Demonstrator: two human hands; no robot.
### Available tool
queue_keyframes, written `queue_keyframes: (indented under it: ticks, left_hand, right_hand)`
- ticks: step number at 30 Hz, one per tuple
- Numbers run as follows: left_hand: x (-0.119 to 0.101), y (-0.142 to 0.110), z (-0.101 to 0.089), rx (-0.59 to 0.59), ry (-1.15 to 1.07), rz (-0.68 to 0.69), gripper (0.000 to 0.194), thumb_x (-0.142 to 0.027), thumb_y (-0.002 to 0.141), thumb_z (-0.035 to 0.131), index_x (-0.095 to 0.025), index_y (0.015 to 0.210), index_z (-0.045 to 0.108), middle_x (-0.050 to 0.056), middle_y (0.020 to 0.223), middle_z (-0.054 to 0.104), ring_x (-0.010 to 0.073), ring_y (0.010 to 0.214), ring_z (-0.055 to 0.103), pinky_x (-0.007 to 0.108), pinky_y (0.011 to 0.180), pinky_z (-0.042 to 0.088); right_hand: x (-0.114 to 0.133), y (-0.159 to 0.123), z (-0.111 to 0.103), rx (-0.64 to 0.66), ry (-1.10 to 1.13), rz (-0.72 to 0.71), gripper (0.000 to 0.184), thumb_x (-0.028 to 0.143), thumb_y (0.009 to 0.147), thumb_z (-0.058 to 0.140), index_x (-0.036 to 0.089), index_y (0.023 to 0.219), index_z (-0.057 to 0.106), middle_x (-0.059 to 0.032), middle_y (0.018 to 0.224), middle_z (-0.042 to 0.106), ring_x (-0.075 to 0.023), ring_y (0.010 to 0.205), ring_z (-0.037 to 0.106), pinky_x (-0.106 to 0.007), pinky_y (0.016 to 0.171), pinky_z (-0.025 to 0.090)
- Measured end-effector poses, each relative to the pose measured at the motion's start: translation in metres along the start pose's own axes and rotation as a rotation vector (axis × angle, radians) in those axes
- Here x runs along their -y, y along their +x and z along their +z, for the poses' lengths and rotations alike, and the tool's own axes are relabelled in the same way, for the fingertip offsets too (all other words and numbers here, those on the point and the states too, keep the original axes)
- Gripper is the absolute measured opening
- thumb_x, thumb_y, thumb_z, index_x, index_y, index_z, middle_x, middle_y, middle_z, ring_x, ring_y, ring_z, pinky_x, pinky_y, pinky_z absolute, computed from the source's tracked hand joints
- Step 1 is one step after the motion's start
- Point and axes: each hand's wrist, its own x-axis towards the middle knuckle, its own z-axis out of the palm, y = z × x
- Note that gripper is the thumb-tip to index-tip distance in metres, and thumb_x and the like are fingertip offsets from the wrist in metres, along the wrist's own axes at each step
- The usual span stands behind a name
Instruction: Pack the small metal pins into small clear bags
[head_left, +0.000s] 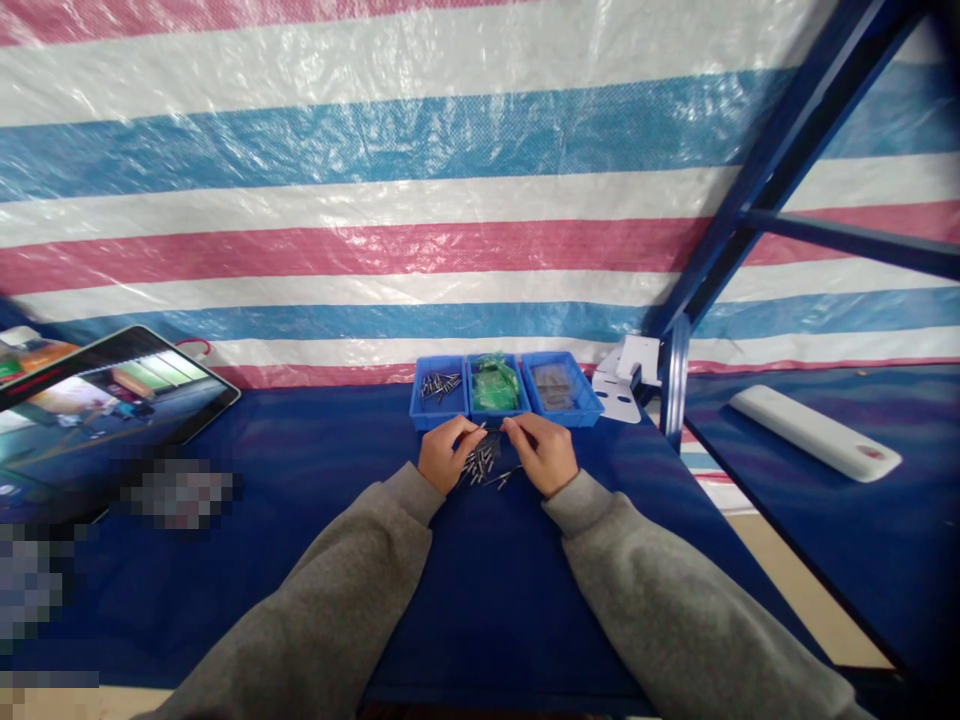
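left hand (448, 453): fingertips pinched on thin part (493, 430), perhaps a pin, too small to be sure | right hand (543, 456): pinched at its right end | loose pins (481, 462): on table (487, 600), near side of blue trays (587, 407)

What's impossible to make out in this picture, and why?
All in the head view:
What the left hand and right hand may be pinching: too small, partly covered by the hands themselves.
How many metal pieces there are: tiny, overlapping, partly behind the hands.
What the green bundle is: too small and blurred.
The whole screen: cut off by the left edge.
The patch beside it: blurred into blocks.
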Motion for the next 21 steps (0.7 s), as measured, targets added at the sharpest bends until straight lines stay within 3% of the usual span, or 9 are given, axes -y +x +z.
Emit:
queue_keyframes:
  ticks: [4, 9, 14, 21]
  left_hand:
    - [0.0019, 0.0012, -0.0004, -0.014, 0.014, 0.019, 0.021, -0.03, 0.085, 0.047, -0.016, 0.078, 0.061, 0.004, 0.073, 0.063, 0.0137, 0.071, 0.057, 0.025, 0.069, 0.043]
    - [0.0029, 0.0022, -0.0011, 0.029, 0.004, -0.031, 0.024, -0.032, 0.085, 0.047, -0.017, 0.076, 0.063, 0.002, 0.069, 0.063, 0.0118, 0.064, 0.057, 0.022, 0.064, 0.043]
    - [0.001, 0.0012, -0.002, 0.068, 0.003, -0.028, 0.026, -0.032, 0.085, 0.048, -0.017, 0.071, 0.065, 0.001, 0.066, 0.065, 0.0111, 0.061, 0.058, 0.022, 0.061, 0.044]
    - [0.0, 0.0025, -0.003, -0.034, -0.074, -0.028, 0.019, -0.032, 0.081, 0.053, -0.018, 0.078, 0.066, 0.003, 0.075, 0.068, 0.0126, 0.066, 0.061, 0.024, 0.067, 0.047]
  right_hand:
    - [0.0017, -0.0001, -0.0009, 0.008, 0.058, -0.028, 0.024, 0.032, 0.088, 0.042, 0.019, 0.085, 0.062, -0.0048, 0.08, 0.064, -0.016, 0.073, 0.06, -0.027, 0.068, 0.045]
    - [0.0039, -0.0014, 0.0002, 0.075, 0.065, -0.052, 0.023, 0.034, 0.085, 0.046, 0.02, 0.095, 0.062, -0.0023, 0.073, 0.063, -0.0122, 0.054, 0.053, -0.025, 0.057, 0.044]
    - [0.0049, -0.0017, 0.0006, 0.101, 0.097, -0.049, 0.019, 0.032, 0.086, 0.046, 0.02, 0.087, 0.061, -0.0019, 0.074, 0.062, -0.0126, 0.059, 0.055, -0.024, 0.059, 0.044]
    - [0.0012, -0.0018, 0.0019, 0.071, 0.038, 0.02, 0.022, 0.033, 0.089, 0.04, 0.02, 0.082, 0.056, -0.0013, 0.068, 0.062, -0.0135, 0.06, 0.058, -0.023, 0.057, 0.042]
